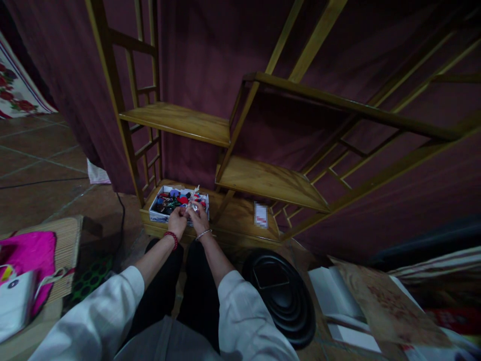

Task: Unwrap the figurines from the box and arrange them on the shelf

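My left hand (176,221) and my right hand (199,218) are close together at the front edge of a white box (158,216). Both have their fingers closed around a small shiny, clear or silvery thing (194,206), too small to name. A pale spiky piece (196,191) sticks up just beyond the fingers. Many small coloured items (169,202), red, blue, green and black, fill the box. It rests on the bottom board of a wooden shelf unit (180,120).
A blurred white card (260,215) lies on the bottom board to the right. Round black stacked trays (281,296) stand on the floor, with cardboard and white boxes (338,296) beyond. At left, a bamboo-topped table (67,245) bears a pink cloth (37,250) and a white device (17,301).
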Demonstrator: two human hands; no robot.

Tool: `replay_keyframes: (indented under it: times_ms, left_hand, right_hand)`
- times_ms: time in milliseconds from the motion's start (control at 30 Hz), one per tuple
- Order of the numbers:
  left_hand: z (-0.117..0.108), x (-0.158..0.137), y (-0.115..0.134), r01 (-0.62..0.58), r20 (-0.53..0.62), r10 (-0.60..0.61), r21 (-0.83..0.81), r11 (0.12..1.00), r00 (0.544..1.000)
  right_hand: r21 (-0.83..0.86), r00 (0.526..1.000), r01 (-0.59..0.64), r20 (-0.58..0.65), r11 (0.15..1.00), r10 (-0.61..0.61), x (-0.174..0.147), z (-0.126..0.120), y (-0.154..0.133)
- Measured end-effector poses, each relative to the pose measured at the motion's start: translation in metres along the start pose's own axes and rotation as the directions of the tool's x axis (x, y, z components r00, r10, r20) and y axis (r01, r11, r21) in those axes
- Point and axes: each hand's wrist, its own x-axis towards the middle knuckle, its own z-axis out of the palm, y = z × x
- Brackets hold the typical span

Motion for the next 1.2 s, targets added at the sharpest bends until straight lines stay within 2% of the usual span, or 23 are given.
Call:
replay_keyframes:
  times_ms: [167, 400, 600, 900, 1067, 1200]
  left_hand:
    - [-0.002, 0.000, 0.003, -0.026, 0.004, 0.026, 0.054, 0.998, 1.000]
    - [-0.005, 0.003, 0.011, 0.067, -0.047, -0.067, -0.005, 0.998, 0.997]
    - [-0.008, 0.003, 0.019, 0.129, -0.006, -0.129, -0.055, 0.990, 0.992]
    - [-0.011, 0.002, 0.026, 0.209, 0.121, -0.184, -0.244, 0.947, 0.976]
    - [-0.011, 0.004, 0.025, 0.227, 0.112, -0.203, -0.297, 0.927, 0.973]
    - [-0.011, 0.004, 0.027, 0.234, 0.102, -0.213, -0.298, 0.925, 0.972]
  right_hand:
    - [0.057, 1.000, -0.008, -0.028, 0.998, 0.010, 0.000, 0.001, 0.003]
    - [0.119, 0.998, -0.053, -0.010, 0.992, 0.054, -0.005, 0.002, -0.002]
    - [0.129, 0.998, -0.063, 0.015, 0.990, 0.062, -0.010, 0.003, -0.002]
    - [0.220, 0.996, -0.077, 0.057, 0.972, 0.066, -0.012, 0.001, -0.001]
    - [0.323, 0.992, -0.114, 0.081, 0.939, 0.093, -0.015, -0.001, -0.003]
    - [0.315, 0.991, -0.135, 0.060, 0.939, 0.122, -0.016, -0.001, -0.006]
